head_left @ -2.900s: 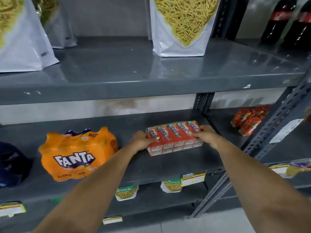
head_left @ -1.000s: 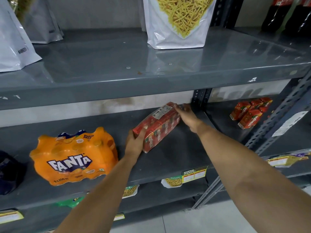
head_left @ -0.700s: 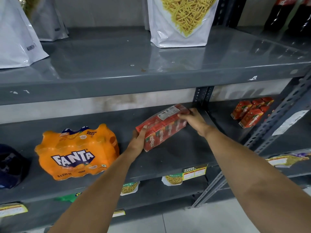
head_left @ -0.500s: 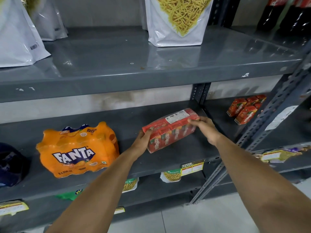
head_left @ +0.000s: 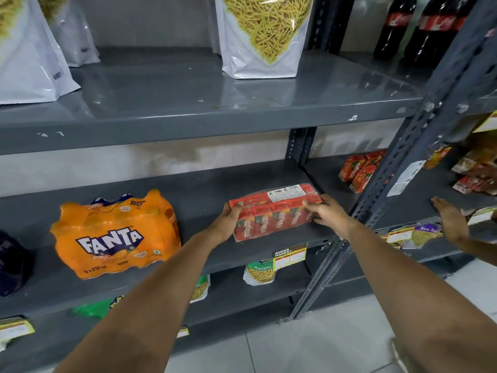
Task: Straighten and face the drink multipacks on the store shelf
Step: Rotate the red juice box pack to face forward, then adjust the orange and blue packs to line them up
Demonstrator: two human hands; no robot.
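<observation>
A red multipack of Maaza juice cartons (head_left: 274, 214) stands on the grey middle shelf (head_left: 263, 249), its printed fronts facing me and nearly parallel to the shelf edge. My left hand (head_left: 228, 219) grips its left end. My right hand (head_left: 326, 214) holds its right end, fingers over the top front corner. To the left, an orange Fanta multipack (head_left: 115, 235) lies on the same shelf, slightly skewed, logo facing out. A dark blue pack (head_left: 13, 265) is cut off at the far left.
Loose Maaza cartons (head_left: 359, 172) stand in the bay to the right, beyond a slotted upright (head_left: 403, 168). Another person's hand (head_left: 451, 219) rests on that bay's shelf. Snack bags (head_left: 265, 36) and cola bottles (head_left: 419, 25) stand on the top shelf. Price tags (head_left: 290, 255) hang from the edge.
The red multipack was turned from lying flat with its straws up, through a slanted pose, to standing with its fronts facing out. Both hands stayed on its ends. Another person's hand appeared at the right.
</observation>
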